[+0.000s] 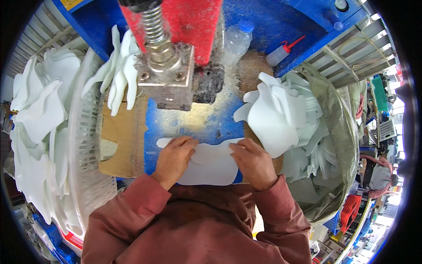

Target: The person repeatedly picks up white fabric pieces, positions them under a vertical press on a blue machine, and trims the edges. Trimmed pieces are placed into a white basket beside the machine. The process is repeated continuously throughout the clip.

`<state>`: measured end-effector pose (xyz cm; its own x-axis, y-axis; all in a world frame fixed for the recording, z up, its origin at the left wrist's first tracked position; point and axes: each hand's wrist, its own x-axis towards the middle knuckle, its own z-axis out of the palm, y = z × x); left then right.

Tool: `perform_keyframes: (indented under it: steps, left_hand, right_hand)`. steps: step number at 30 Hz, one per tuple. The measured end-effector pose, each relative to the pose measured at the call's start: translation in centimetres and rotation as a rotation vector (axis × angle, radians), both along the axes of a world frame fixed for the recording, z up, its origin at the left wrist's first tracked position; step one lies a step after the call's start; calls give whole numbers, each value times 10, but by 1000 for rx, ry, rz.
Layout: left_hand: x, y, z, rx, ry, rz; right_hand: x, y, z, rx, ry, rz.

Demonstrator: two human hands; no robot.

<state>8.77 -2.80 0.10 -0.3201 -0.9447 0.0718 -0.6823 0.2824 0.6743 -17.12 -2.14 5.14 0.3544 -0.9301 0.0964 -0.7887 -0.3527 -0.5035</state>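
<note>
A white, curvy-edged sheet piece [209, 171], perhaps foam, lies across the front edge of the blue worktable [163, 119], close to my body. My left hand [175, 160] is closed on its upper left edge. At its upper right edge my right hand [254, 163] pinches it between thumb and fingers. Between the two hands the far edge appears turned over towards me. Beyond the piece stands a red machine head [191, 26] with a steel spring [154, 27] and a square metal block [170, 79], above the blue surface.
Left stands a white plastic basket [85, 132] with similar white pieces [41, 110]. More white pieces [274, 114] are stacked on the right, beside a greenish sack [347, 154] holding others. A clear bottle [237, 42] and a red-tipped squeeze bottle [278, 55] stand behind.
</note>
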Motion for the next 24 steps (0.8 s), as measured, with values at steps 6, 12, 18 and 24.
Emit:
perform_keyframes:
  steps: [6,12,18,24]
  left_hand:
    - [-15,7,16,-39,-54,-40]
    - [-27,10,14,-59,-63,-34]
    - [-26,10,7,-70,-60,-33]
    - [-24,5,6,5,-47,-47]
  right_hand:
    - [-13,10,-11,80,-397,-304]
    - [-5,1,-29,-11,-407,-281]
    - [-7,0,-41,-69,-345,-259]
    - [-8,-2,-48,-92,-243,-245]
